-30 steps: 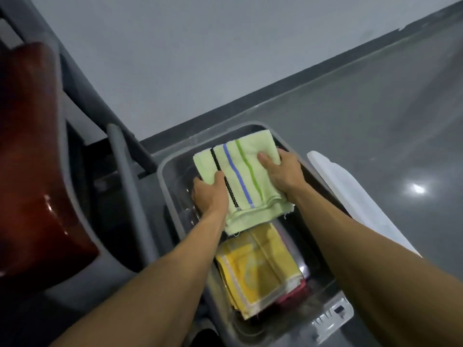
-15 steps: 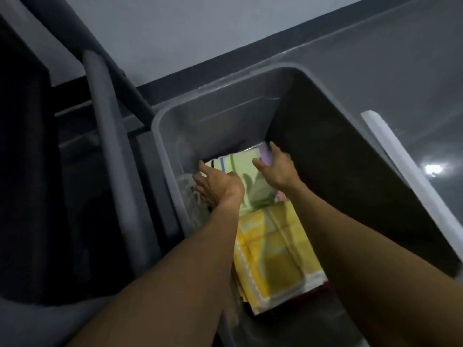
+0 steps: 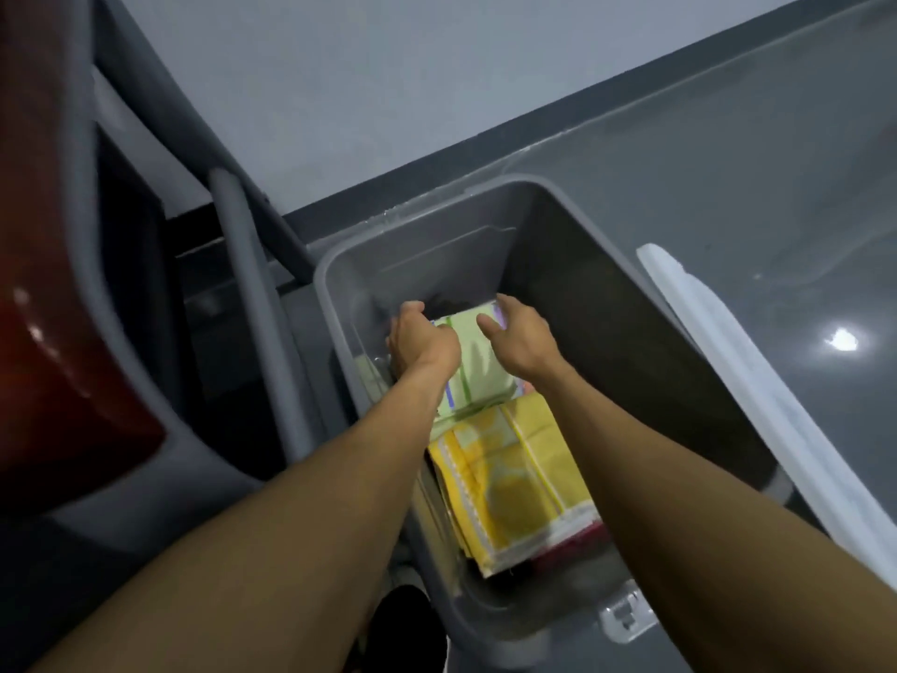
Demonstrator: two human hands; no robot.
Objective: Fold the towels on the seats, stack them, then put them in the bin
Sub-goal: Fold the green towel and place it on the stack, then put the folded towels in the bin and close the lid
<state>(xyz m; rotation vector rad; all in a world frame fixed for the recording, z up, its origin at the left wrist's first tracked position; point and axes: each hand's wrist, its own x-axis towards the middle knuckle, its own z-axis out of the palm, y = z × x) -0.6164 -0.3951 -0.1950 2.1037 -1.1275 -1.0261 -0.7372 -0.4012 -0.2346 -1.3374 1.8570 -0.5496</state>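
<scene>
A grey plastic bin [image 3: 606, 323] stands on the floor below me. At its far end lies a folded light-green towel [image 3: 478, 376] with blue and green stripes, and a purple edge shows under its far corner. My left hand [image 3: 420, 340] grips the towel's left edge with its fingers curled down out of sight. At the far right corner my right hand [image 3: 517, 337] holds the towel, thumb on top. A folded yellow towel stack [image 3: 514, 478] fills the near half of the bin, with a red layer under it.
The bin's white lid [image 3: 728, 381] lies on the glossy grey floor just right of the bin. A red seat [image 3: 58, 332] and its grey frame tube [image 3: 242, 284] stand close on the left. A grey wall runs behind.
Both hands have carried the green towel from the bin's rim down to its bottom, beyond the yellow stack. The camera has moved closer over the bin.
</scene>
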